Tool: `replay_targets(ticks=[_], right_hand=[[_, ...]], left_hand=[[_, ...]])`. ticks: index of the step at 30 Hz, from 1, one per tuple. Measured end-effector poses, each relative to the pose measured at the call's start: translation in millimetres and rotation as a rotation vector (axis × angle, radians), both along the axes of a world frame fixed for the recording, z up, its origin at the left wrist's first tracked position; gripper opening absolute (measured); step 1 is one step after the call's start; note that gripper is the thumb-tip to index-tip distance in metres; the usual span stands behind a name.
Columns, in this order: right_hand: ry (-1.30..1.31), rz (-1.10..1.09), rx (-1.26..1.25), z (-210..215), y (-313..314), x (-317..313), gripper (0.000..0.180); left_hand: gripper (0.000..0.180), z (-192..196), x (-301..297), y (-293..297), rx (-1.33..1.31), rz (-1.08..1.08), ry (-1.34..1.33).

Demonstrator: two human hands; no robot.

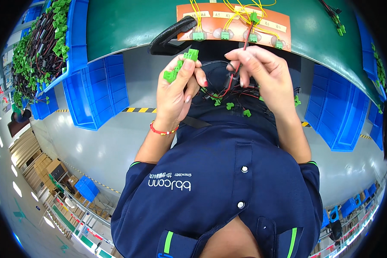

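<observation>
My left hand (176,84) is closed on green terminal connectors (173,74), which stick out past the thumb. My right hand (262,71) pinches a red and black cable (247,42) between thumb and fingers. One end of that cable rises to a green plug (254,18) in front of the orange test board (284,26); whether the plug touches the board I cannot tell. Lower down, the cable passes a small black sleeve (233,75) and curves toward my left hand. On my lap lie several more cables with green connectors (230,105).
The board on the green table (129,26) carries green sockets (225,35) and yellow wires (195,10). A black looped part (170,38) juts from its left edge. Blue bins (96,92) flank me; one at left holds piled cables (38,51). More cables (339,28) lie at far right.
</observation>
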State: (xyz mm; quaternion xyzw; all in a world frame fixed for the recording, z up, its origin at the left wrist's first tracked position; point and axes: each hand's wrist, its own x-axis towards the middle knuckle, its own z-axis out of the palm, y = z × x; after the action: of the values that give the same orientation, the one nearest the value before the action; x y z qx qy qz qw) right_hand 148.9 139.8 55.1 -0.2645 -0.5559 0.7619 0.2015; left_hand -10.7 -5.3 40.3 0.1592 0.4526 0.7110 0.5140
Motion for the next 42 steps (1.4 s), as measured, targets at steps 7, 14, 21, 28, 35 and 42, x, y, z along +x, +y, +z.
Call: replay_targets(ticks=[7,14,21,28,35,42], right_hand=[[0.136,-0.176,0.066,-1.2,3.9,2.7,0.027],[0.287,-0.107,0.055,0.7,7.4,1.1,0.029],[0.256,0.045,-0.031,1.1,9.7,-2.1,0.024],[0.261,-0.01,0.879,29.5,12.7,16.4,0.041],[-0.02,0.092,1.267,30.2,-4.7,22.6,0.049],[-0.099,0.023,0.668,-1.8,-12.3,22.1,0.019]], left_hand=[[0.026,3.1,5.3,21.6,-0.114,0.055,0.16],[0.024,-5.4,17.6,25.7,-0.095,0.169,0.218],[0.021,-8.0,21.0,31.4,-0.066,0.233,0.174],[0.024,0.4,6.5,29.6,-0.103,0.107,0.007],[0.028,1.5,-16.5,14.0,-0.158,-0.227,0.184],[0.028,1.6,-18.0,-0.4,-0.292,-0.394,0.267]])
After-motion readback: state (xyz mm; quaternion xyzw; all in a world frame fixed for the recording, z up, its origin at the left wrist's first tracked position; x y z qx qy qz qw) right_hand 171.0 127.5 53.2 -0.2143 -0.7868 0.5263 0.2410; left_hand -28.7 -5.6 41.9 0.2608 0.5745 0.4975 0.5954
